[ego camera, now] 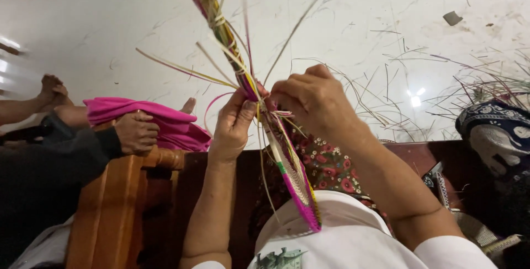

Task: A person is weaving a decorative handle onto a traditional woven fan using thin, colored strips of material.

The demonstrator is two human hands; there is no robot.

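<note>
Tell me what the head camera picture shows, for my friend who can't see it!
Two bare hands, the left hand and right hand, pinch a half-woven band of pink, green and pale straw strips, its loose ends fanning upward. Beside them, another person's hand rests on a wooden chair arm near pink cloth.

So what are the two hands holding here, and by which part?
Both hold a partly woven strip of coloured straw. The left hand and right hand pinch it at the working edge, where the finished weave meets the loose strands.
</note>
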